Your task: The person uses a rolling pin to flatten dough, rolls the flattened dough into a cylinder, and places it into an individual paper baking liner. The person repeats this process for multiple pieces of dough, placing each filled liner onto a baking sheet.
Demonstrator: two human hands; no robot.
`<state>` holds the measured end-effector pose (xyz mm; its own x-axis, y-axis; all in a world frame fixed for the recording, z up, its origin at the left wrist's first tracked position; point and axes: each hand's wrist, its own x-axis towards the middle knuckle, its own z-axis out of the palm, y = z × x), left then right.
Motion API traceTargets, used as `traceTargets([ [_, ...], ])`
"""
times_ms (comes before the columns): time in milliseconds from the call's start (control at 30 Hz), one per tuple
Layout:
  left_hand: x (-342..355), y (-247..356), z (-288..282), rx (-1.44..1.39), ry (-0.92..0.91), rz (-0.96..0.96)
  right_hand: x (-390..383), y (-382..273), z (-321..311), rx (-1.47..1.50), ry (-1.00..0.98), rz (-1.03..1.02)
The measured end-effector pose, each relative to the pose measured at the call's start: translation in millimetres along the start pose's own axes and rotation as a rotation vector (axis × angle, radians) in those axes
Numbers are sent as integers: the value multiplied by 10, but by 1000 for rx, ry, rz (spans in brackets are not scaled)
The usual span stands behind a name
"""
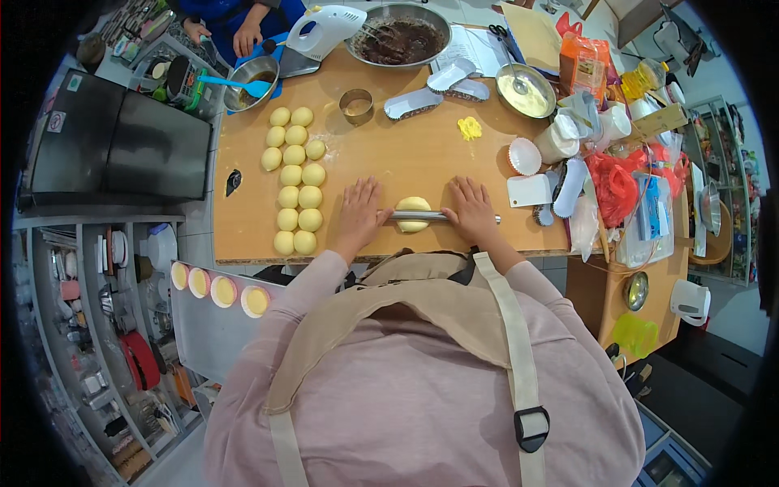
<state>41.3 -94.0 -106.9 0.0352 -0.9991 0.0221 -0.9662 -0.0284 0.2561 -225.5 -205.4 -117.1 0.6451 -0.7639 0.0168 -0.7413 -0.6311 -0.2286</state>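
A slim metal rolling pin [422, 216] lies crosswise on the wooden table near its front edge. Under it is a flattened piece of pale yellow dough [415, 204], which bulges out on both sides of the pin. My left hand [360, 213] rests at the pin's left end, fingers stretched forward and thumb touching the metal. Over the right part lies my right hand [472, 209], palm down with fingers extended; the pin's tip shows beyond it. To the left of my left hand, several round dough balls [290, 175] stand in staggered columns.
A metal ring cutter [357, 119] and a yellow lump [469, 128] sit farther back. Behind are a bowl of dark mixture [406, 49] and a white hand mixer [324, 32]. Paper-lined cups [224, 291] stand lower left. Bags crowd the right. A co-worker's hands [247, 36] show far left.
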Motion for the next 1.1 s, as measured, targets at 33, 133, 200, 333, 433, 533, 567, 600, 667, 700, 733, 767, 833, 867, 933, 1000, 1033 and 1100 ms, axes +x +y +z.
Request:
traceTargets([
  [33,-59,38,-20,-2,-1,8,-56,0,5,-22,12,-16],
  [133,-219,61,-24,6,8,45,-187,-51,21,-54,32,-41],
  [200,-297,50,-12,10,13,80,-257,-81,21,-65,33,-50],
  [333,-455,-3,56,-22,41,159,-418,-81,56,-90,1,-101],
  [433,-603,-68,170,17,64,208,-574,-89,96,-92,5,-152],
  [533,-753,-105,268,62,46,249,-733,-92,161,-44,46,-166],
  [567,-790,-120,294,74,38,262,-763,-84,181,-22,66,-168],
  [600,-828,-133,320,76,38,283,-794,-77,200,14,90,-178],
  [667,-929,-171,377,82,38,320,-833,-72,223,87,138,-204],
  [700,-965,-205,398,85,-1,335,-811,-56,206,161,235,-246],
  [733,-1024,-238,411,88,-40,350,-833,-78,208,191,236,-256],
  [767,-985,-256,433,90,-65,376,-883,-16,287,207,247,-264],
  [833,-1085,-317,565,115,72,421,-882,20,279,204,271,-279],
  [867,-1065,-333,605,130,137,447,-858,-1,253,184,284,-268],
  [933,-949,-260,402,33,52,387,-758,-39,107,196,311,-251],
  [1000,-849,-185,211,-42,-13,313,-662,-62,17,208,255,-209],
  [1033,-772,-155,153,-69,-30,271,-602,-51,10,208,187,-178],
  [1100,-601,-68,25,-93,-41,192,-512,-26,58,134,142,-126],
])
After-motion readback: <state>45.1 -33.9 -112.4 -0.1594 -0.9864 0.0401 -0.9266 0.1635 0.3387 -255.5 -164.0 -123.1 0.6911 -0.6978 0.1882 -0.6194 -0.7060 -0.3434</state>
